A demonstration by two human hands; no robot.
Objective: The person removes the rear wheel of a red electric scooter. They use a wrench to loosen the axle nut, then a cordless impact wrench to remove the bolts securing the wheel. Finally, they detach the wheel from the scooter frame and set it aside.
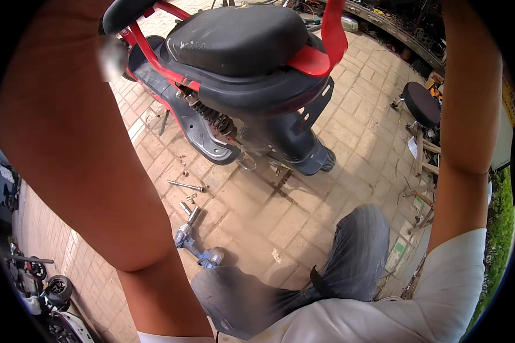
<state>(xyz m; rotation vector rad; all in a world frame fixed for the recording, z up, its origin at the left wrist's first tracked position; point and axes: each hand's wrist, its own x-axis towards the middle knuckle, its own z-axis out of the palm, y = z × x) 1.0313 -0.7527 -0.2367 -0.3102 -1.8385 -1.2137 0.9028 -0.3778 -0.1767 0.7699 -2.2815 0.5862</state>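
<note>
Both my arms are raised and bent at the elbow. My left forearm (pixel 80 143) fills the left side and runs out at the top, so my left hand is out of sight. On the right, my right forearm (pixel 472 86) also rises past the upper edge, with the hand hidden. Between them stands a red and black scooter (pixel 229 83) with a black seat (pixel 240 43) and an exposed coil-spring shock absorber (pixel 212 117). A blue cordless impact wrench (pixel 197 248) lies on the paving beside my left knee. Near it are a long metal socket bar (pixel 186 186) and small loose parts (pixel 191 198).
A round black stool (pixel 422 103) and wood scraps (pixel 423 151) are at the right. A cluttered bench (pixel 406 34) runs along the back right. Other two-wheelers (pixel 57 288) stand at the lower left. My bent knees (pixel 360 246) face the scooter's rear.
</note>
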